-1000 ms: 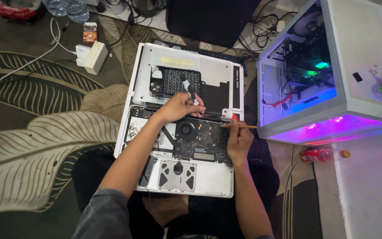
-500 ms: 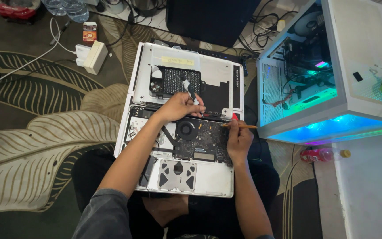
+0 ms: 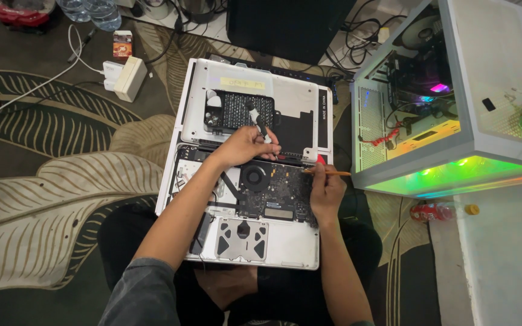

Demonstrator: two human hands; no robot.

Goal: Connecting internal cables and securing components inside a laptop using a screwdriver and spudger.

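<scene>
Around the opened laptop (image 3: pixel 246 163) the free room is small: a white computer case (image 3: pixel 454 102) with green glowing light stands close to its right edge, a black box (image 3: pixel 285 27) and cables lie just beyond its far edge, and only the left side has open carpet (image 3: pixel 49 187) with a big pale leaf pattern. The laptop rests on the person's lap, its bottom cover off, so the dark circuit board (image 3: pixel 273 187), a round black fan (image 3: pixel 254 178) and the grey trackpad underside (image 3: pixel 241 238) are visible inside the silver shell. The left hand (image 3: pixel 246 147) lies near the hinge, fingers closed on a small white-and-black tool (image 3: pixel 260 128). The right hand (image 3: pixel 326 190) is clenched around a thin orange stick (image 3: pixel 328 172), whose tip touches the board's right edge. A white charger block (image 3: pixel 129 77) sits on the carpet, well apart.
</scene>
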